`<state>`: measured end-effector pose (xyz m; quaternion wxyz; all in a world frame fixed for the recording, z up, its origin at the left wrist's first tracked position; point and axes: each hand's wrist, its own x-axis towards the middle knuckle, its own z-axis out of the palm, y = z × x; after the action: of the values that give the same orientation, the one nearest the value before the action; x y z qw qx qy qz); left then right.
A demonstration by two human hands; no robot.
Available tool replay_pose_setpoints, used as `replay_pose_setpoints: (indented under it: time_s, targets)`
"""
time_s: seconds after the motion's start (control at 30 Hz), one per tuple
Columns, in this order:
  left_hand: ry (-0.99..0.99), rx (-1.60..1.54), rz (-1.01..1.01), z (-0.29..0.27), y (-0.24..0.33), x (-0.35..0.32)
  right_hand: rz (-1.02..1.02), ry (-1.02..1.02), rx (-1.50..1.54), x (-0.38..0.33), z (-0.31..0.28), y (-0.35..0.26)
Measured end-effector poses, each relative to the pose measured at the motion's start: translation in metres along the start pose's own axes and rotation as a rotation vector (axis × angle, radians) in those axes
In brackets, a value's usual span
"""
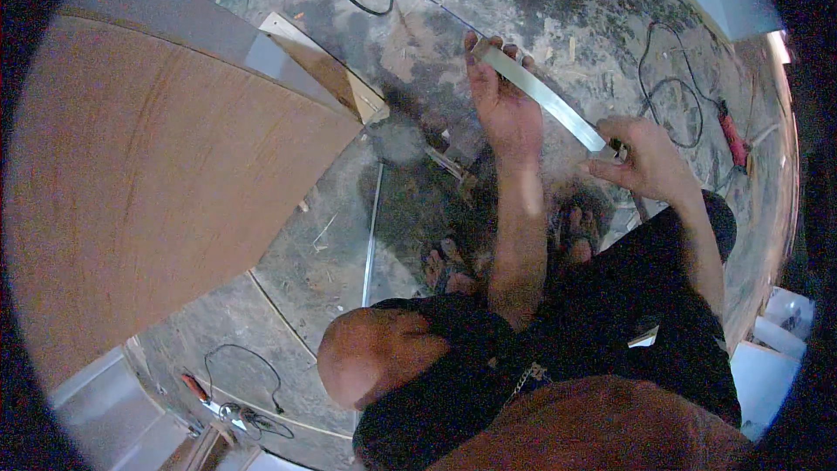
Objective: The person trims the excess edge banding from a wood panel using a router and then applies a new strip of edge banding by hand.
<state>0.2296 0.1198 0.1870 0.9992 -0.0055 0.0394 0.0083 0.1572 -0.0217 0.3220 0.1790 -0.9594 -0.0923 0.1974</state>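
Between my two hands runs a flat, shiny pale strip (pixel 549 103), slanting down from upper left to lower right. The fingers of my left hand (pixel 510 118) curl round its far end, palm turned up. My right hand (pixel 649 157) pinches the near end between thumb and fingers. A small dark piece shows at those fingertips, too unclear to name. The strip is held above the stained concrete floor (pixel 602 26). Under my forearms, my sandalled feet (pixel 449 270) show in shadow.
A large brown wood panel (pixel 174 174) fills the left side, with a narrow board (pixel 318 65) by its far corner. A thin metal rod (pixel 373 235) lies on the floor. A red-handled corded tool (pixel 732 135) lies at right, another red-handled tool (pixel 196 388) at lower left.
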Motion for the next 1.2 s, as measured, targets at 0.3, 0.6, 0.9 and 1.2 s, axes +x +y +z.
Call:
replay_pose_setpoints:
  time_s: [0.3,0.6,0.9,1.2]
  targets:
    - [0.045,0.054,-0.024,-0.011,0.003,0.002,-0.049,-0.026,0.070,0.003,0.017,0.023]
    - [-0.132,0.496,-0.195,-0.003,0.025,0.004,0.184,0.476,0.348,-0.011,-0.016,0.040]
    - [-0.229,1.451,0.028,0.086,0.054,0.017,0.045,0.943,0.835,-0.019,-0.012,-0.012]
    - [-0.956,2.355,-0.758,0.077,0.147,-0.035,0.010,0.494,0.863,-0.029,-0.010,-0.015]
